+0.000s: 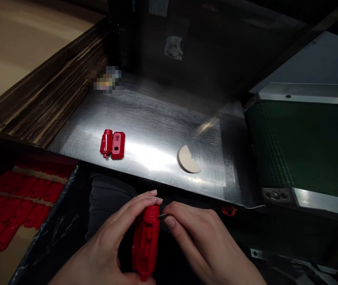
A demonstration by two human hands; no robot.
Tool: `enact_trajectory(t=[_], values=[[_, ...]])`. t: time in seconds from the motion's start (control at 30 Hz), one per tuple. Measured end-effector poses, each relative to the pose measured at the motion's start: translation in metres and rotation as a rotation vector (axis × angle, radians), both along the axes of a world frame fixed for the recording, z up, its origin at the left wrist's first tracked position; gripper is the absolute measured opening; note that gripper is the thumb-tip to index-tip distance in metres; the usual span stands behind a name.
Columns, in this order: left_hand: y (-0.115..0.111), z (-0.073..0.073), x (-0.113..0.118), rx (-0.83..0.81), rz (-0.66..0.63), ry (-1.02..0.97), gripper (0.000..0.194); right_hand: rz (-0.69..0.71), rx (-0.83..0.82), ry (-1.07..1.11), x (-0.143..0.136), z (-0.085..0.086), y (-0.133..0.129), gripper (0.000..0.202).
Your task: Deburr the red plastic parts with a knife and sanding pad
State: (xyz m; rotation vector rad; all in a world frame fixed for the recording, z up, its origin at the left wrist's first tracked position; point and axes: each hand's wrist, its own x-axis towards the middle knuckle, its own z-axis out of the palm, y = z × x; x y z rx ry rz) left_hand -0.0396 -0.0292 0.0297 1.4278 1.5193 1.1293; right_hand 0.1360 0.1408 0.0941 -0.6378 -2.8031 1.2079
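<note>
Head view: left hand (109, 245) grips one red part (145, 246), right hand (204, 241) pinches one pin (162, 216), one more red part (112, 145) on table (163, 118).

steel bench top (163, 118), scuffed, glare in middle | red plastic part (112, 145) lying flat near left front edge | tan half-round piece (188, 159) right of centre, well apart from red part | blurred small item (105, 79) at back left
</note>
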Motion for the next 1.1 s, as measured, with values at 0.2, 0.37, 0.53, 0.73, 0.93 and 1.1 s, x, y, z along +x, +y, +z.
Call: enact_trajectory(t=[0.2,0.37,0.53,0.73,0.93,1.1], values=[[0.0024,0.0009,-0.0019,0.003,-0.014,0.055,0.125,0.044,-0.037,0.009,0.0014,-0.0007,-0.0001,0.026],[0.0035,0.0012,-0.0028,-0.004,-0.007,0.112,0.125,0.031,0.065,0.021,0.0008,-0.0026,-0.0017,0.027],[0.0039,0.0010,-0.0032,-0.013,0.000,0.150,0.120,0.028,0.214,0.065,0.0022,-0.0078,-0.0049,0.026],[0.0008,-0.0020,-0.0014,0.013,-0.011,0.156,0.118,0.051,0.183,0.029,0.0048,-0.0075,-0.0057,0.027],[0.0008,-0.0043,0.0002,0.030,-0.024,0.146,0.125,0.085,0.063,-0.047,0.0077,0.0000,-0.0025,0.025],[0.0022,-0.0033,-0.0002,0.059,-0.036,0.144,0.120,0.080,0.039,-0.067,0.0068,-0.0012,-0.0042,0.025]])
